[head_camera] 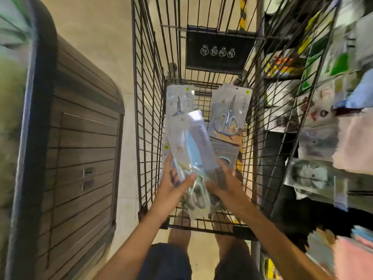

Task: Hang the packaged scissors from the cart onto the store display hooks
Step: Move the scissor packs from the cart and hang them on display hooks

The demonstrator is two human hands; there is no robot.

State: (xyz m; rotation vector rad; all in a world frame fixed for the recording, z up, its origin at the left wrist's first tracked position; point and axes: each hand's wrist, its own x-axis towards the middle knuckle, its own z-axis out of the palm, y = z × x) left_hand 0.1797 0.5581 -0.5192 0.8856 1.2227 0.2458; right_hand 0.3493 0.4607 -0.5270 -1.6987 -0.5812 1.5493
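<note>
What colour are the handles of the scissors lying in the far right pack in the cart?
Silver metal handles, seen clearest in the head view.

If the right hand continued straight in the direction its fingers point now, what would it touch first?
The right hand points up-left and already holds the lifted scissors package, so it meets that. Past it, probably the left hand; depth is unclear.

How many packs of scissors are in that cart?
3 clear: one held by both hands, one flat at the far left, one far right. More may lie hidden beneath.
</note>
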